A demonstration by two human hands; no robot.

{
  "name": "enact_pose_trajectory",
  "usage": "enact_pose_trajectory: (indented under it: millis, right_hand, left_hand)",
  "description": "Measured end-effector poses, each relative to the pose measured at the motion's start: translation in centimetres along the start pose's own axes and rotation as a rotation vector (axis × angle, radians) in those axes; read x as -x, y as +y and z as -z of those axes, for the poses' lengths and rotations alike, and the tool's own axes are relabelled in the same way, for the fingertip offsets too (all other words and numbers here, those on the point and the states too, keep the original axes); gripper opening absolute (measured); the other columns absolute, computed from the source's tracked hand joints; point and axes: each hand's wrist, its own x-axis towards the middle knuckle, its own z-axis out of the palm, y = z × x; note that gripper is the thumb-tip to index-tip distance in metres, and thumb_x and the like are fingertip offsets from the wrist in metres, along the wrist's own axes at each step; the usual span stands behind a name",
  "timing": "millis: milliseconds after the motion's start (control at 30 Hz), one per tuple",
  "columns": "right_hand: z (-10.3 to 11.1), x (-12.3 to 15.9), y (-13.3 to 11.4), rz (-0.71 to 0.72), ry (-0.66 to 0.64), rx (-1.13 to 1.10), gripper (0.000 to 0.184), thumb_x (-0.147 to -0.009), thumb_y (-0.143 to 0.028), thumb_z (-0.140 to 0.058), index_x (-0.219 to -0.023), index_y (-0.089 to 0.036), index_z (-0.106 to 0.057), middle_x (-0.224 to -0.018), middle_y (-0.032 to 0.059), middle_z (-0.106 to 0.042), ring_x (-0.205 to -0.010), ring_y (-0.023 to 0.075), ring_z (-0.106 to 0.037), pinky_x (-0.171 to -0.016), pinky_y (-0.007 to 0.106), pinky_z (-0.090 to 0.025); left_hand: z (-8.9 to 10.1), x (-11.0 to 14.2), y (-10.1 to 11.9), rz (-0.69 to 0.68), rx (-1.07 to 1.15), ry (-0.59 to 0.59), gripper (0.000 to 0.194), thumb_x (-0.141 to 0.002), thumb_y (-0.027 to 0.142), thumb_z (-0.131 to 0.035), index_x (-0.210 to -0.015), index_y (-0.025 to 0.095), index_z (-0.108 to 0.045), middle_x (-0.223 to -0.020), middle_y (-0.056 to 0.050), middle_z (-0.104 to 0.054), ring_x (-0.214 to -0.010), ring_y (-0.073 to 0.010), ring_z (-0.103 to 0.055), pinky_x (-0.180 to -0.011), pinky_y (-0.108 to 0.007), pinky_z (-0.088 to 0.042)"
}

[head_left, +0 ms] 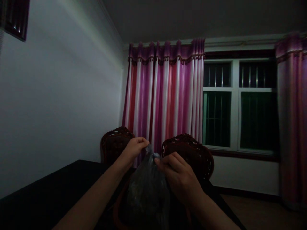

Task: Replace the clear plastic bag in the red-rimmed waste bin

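Setting: room in a home, dimly lit. Barred window (240,105) as landmark. Left of it, pink-and-white striped curtains (165,95) with valance; another curtain (291,121) right of it. Below-left, two carved wooden chairs (189,153) behind a dark tabletop (48,191).

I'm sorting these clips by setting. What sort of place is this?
Probably a room in a home, perhaps a dining room: striped curtains beside a barred window, and carved chairs at a dark table. Both hands grip a plastic bag.
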Motion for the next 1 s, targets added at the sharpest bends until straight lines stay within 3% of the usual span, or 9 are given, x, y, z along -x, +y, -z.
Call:
enact_pose_trajectory:
  millis: [133,267,367,433,500,600,700,833,1000]
  right_hand:
    - [-1.1,3.2,-1.7,-0.012,-0.035,-0.124,0.024,-0.096,-0.016,-0.042,-0.105,-0.014,-0.064,-0.079,0.0057,-0.062,-0.071,0.0177,-0.05,-0.061,0.03,-0.045]
    - [-3.1,8.2,-2.4,-0.12,-0.174,-0.242,0.024,-0.096,-0.018,-0.043,-0.099,-0.023,-0.066,-0.078,0.0038,-0.063,-0.071,0.0174,-0.053,-0.061,0.028,-0.044]
    - [-3.9,10.1,-1.8,-0.272,-0.183,-0.331,0.02,-0.092,-0.022,-0.051,-0.089,-0.025,-0.07,-0.073,0.0031,-0.063,-0.065,0.0169,-0.055,-0.059,0.028,-0.044]
    - [-3.6,9.7,-1.3,-0.313,-0.197,-0.413,0.02,-0.088,-0.02,-0.052,-0.087,-0.026,-0.072,-0.07,0.0036,-0.064,-0.065,0.018,-0.058,-0.059,0.029,-0.044]
    - [-2.9,8.3,-1.0,-0.405,-0.256,-0.535,0.026,-0.084,-0.015,-0.055,-0.1,-0.027,-0.071,-0.08,0.004,-0.069,-0.074,0.0193,-0.064,-0.065,0.029,-0.048]
    - [-2.3,5.7,-0.9,-0.625,-0.364,-0.753,0.061,-0.071,-0.005,-0.065,-0.126,-0.03,-0.057,-0.111,0.0048,-0.07,-0.097,0.0217,-0.066,-0.081,0.03,-0.05]
    - [-3.3,3.9,-1.1,-0.624,-0.504,-0.877,0.08,-0.06,-0.005,-0.075,-0.133,-0.029,-0.051,-0.114,0.0062,-0.069,-0.103,0.025,-0.064,-0.089,0.033,-0.048]
    - [-5.4,2.9,-1.8,-0.489,-0.574,-0.895,0.047,-0.067,-0.017,-0.072,-0.113,-0.025,-0.066,-0.093,0.0044,-0.074,-0.085,0.0229,-0.069,-0.076,0.03,-0.052]
    - [-5.7,1.7,-2.0,-0.52,-0.427,-0.846,0.023,-0.073,-0.012,-0.059,-0.09,-0.02,-0.071,-0.078,0.0045,-0.073,-0.072,0.0194,-0.067,-0.064,0.025,-0.05]
  left_hand:
    - [2.0,-0.8,-4.7,0.045,-0.255,0.102,0.024,-0.088,0.032,-0.062,-0.072,0.014,-0.058,-0.07,0.004,-0.057,-0.063,-0.0108,-0.055,-0.062,-0.027,-0.047]
    - [3.8,-0.4,-9.9,0.144,-0.408,0.105,0.023,-0.09,0.037,-0.06,-0.088,0.013,-0.062,-0.083,0.001,-0.063,-0.07,-0.0133,-0.061,-0.064,-0.029,-0.053]
    - [3.9,0.1,-11.4,0.158,-0.455,0.073,0.023,-0.09,0.036,-0.059,-0.086,0.014,-0.061,-0.079,0.002,-0.062,-0.065,-0.0116,-0.059,-0.062,-0.028,-0.052]
    - [3.2,0.5,-10.7,0.11,-0.461,0.046,0.023,-0.09,0.034,-0.059,-0.078,0.014,-0.059,-0.072,0.003,-0.059,-0.063,-0.011,-0.057,-0.062,-0.028,-0.049]
    - [2.1,1.1,-8.8,0.028,-0.447,0.014,0.024,-0.089,0.031,-0.058,-0.071,0.016,-0.057,-0.066,0.005,-0.055,-0.063,-0.0119,-0.055,-0.063,-0.027,-0.046]
    - [0.1,2.5,-5.3,-0.084,-0.429,-0.032,0.021,-0.084,0.029,-0.057,-0.067,0.018,-0.056,-0.063,0.005,-0.052,-0.066,-0.0144,-0.054,-0.063,-0.026,-0.039]
    - [-1.6,4.2,-2.6,-0.142,-0.422,-0.069,0.018,-0.084,0.032,-0.056,-0.072,0.019,-0.059,-0.067,0.003,-0.056,-0.068,-0.0156,-0.054,-0.064,-0.026,-0.037]
    - [-1.8,6.0,-1.7,-0.139,-0.392,-0.104,0.018,-0.085,0.032,-0.056,-0.073,0.019,-0.06,-0.07,0.002,-0.059,-0.071,-0.016,-0.056,-0.067,-0.026,-0.039]
    - [1.8,7.3,-3.2,-0.07,-0.318,-0.042,0.031,-0.092,0.045,-0.043,-0.104,0.02,-0.056,-0.093,-0.003,-0.067,-0.089,-0.0181,-0.062,-0.082,-0.03,-0.044]
